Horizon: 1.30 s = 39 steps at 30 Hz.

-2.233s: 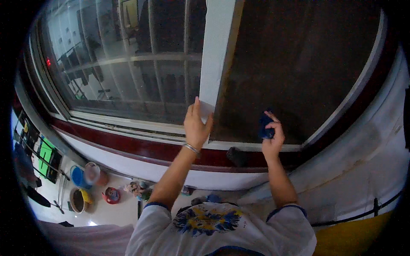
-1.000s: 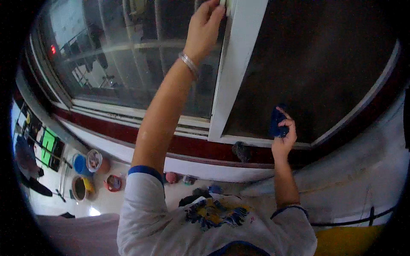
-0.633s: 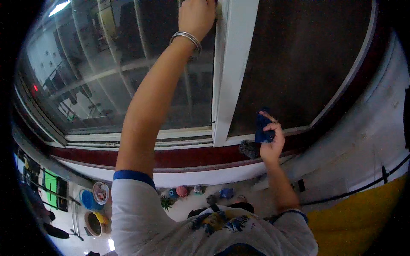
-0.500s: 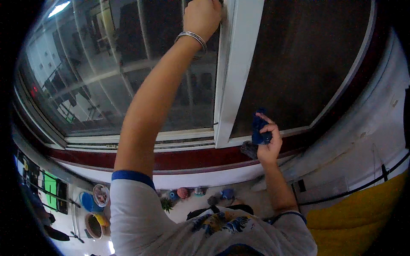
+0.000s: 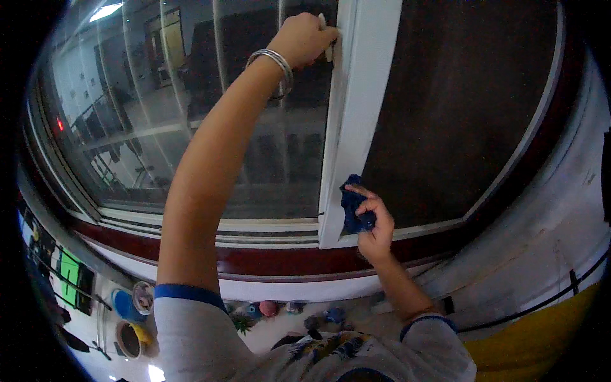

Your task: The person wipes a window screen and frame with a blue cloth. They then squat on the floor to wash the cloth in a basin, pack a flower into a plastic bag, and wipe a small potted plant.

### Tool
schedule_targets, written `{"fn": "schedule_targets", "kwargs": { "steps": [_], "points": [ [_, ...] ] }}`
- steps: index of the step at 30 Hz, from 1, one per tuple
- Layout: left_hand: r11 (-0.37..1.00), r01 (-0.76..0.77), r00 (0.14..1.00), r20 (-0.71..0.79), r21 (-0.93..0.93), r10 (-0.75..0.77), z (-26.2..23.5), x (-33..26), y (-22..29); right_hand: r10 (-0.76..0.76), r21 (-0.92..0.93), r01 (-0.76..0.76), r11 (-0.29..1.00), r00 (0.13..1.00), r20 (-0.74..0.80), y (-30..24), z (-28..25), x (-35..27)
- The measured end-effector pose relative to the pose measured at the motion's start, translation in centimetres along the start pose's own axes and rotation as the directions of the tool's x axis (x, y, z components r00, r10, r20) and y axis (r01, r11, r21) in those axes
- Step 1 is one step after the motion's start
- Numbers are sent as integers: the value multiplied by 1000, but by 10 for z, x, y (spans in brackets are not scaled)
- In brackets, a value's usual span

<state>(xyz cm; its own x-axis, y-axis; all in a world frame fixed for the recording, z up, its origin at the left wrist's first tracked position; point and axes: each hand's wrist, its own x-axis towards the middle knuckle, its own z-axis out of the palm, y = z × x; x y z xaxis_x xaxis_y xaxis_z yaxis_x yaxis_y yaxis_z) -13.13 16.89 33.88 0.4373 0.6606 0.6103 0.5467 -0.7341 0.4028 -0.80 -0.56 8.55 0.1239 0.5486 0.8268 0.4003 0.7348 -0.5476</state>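
My left hand is raised to the top of the view, its fingers closed around a pale window handle on the inner edge of the glass sash. A silver bangle circles that wrist. Lower and to the right, my right hand grips a crumpled dark blue cloth. The cloth lies against the lower part of the white window frame, beside the dark screen panel. Behind my left forearm is the glass pane, with bars and reflections showing in it.
A dark red sill band runs beneath the window track. On the floor below stand several small round objects, among them a pink one, beside a green plant. A blue basin is at lower left, yellow fabric at lower right.
My right hand has moved left with the blue cloth, from the screen panel's corner onto the white frame. The view has tilted up slightly, and the pale handle now shows by my left hand.
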Motion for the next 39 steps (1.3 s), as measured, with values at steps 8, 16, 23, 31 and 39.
{"fn": "schedule_targets", "kwargs": {
  "steps": [8,16,23,31,39],
  "points": [
    [876,-418,866,-186,239,464,12,24,-37,48,-69,-63,996,978,-203,-8,32,-3],
    [904,-396,893,-163,159,420,-13,6,-38,12,-92,-37,995,968,-249,-24,47,5],
    [907,-360,911,-129,219,392,-58,-8,-73,24,-47,-37,998,969,-247,-9,55,27],
    [988,-104,962,-240,116,129,-121,-51,-146,-221,-195,221,956,975,21,-13,108,43],
    [931,30,918,-359,-364,-170,-96,-133,-159,-571,-382,814,438,580,581,56,178,52]
  ]
}}
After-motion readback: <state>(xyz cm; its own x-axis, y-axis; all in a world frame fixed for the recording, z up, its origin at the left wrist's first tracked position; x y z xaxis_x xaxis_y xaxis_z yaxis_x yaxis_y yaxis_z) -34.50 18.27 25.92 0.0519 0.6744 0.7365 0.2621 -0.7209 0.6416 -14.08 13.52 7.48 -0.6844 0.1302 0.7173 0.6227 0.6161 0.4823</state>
